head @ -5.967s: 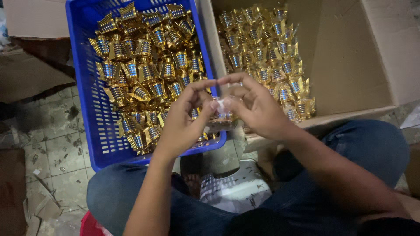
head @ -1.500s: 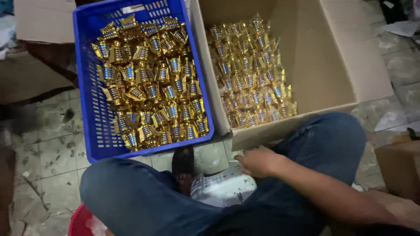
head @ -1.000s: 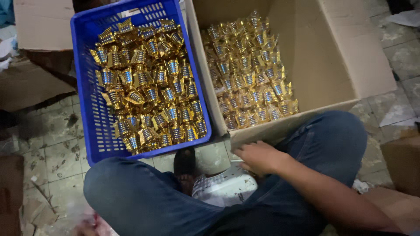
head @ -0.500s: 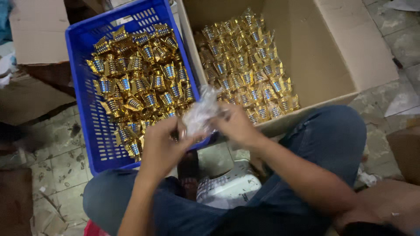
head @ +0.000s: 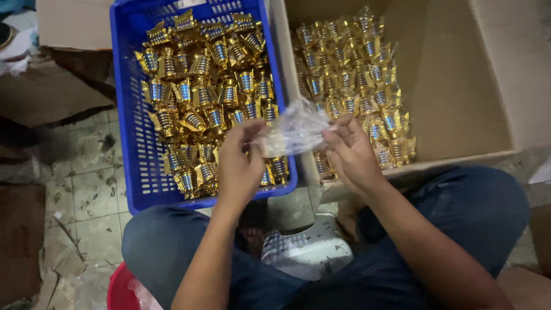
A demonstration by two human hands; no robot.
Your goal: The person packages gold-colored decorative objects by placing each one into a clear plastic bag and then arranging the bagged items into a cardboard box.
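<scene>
My left hand [head: 239, 163] and my right hand [head: 352, 154] together hold a small clear plastic bag [head: 294, 131], one on each side, above the gap between two containers. A blue plastic crate [head: 130, 126] on the left holds many loose gold pieces with blue-striped middles [head: 206, 97]. A brown cardboard box [head: 459, 86] on the right holds several of the same gold pieces in clear bags [head: 350, 80], piled at its left side. The bag in my hands looks empty, though its inside is hard to make out.
I sit with blue-jeaned knees [head: 172, 241] against both containers. A stack of clear bags on a white thing [head: 310, 252] lies between my legs. A red tub [head: 123, 287] sits at the lower left, flat cardboard [head: 51, 92] at the left, on a dirty tiled floor [head: 80, 189].
Earlier my right hand reached down to the stack between my legs. Now both hands are up over the containers with a clear bag held between them.
</scene>
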